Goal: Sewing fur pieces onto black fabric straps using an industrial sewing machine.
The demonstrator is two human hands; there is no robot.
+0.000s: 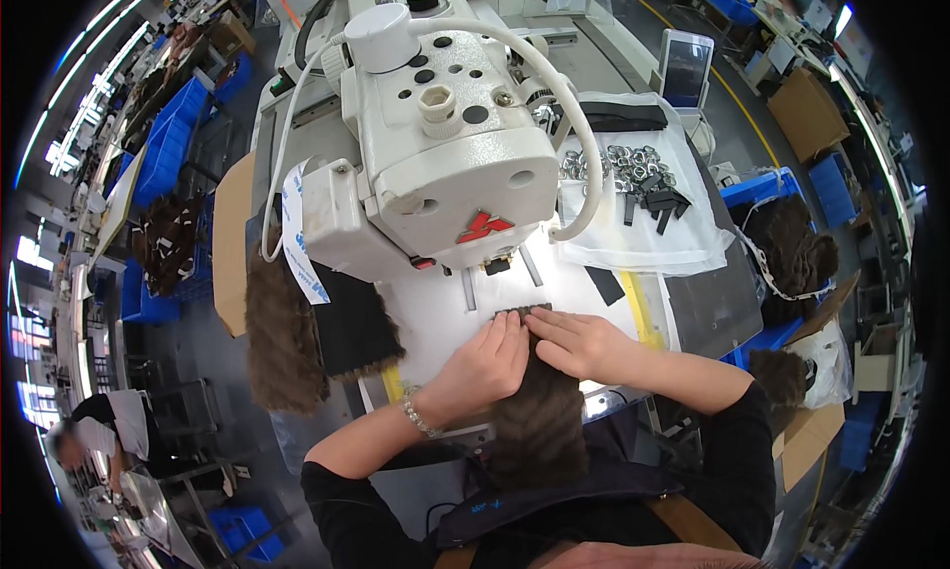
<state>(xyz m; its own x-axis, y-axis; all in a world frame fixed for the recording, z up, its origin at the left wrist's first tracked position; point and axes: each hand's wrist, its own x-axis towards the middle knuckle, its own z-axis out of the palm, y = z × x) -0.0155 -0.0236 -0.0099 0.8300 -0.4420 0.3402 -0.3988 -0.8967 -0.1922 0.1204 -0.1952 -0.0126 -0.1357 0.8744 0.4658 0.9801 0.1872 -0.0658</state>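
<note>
A long brown fur piece (539,421) runs from the white machine bed back over the table's front edge towards my lap. On its far end, my left hand (498,354) presses with its fingers together. Close beside it, my right hand (586,346) holds the same end from the right, thumb bent and fingers close together. Both sets of fingertips nearly meet near the fur's far edge, just short of the white sewing machine head (460,173). Whatever lies under the fingertips is hidden.
Left of the bed lie brown fur pieces (284,322) and a black-backed one (354,327). At the right, a white tray (683,252) holds metal buckles (618,165) and black strips (658,203). Behind stands a small screen (686,69). Another person (109,426) works at far left.
</note>
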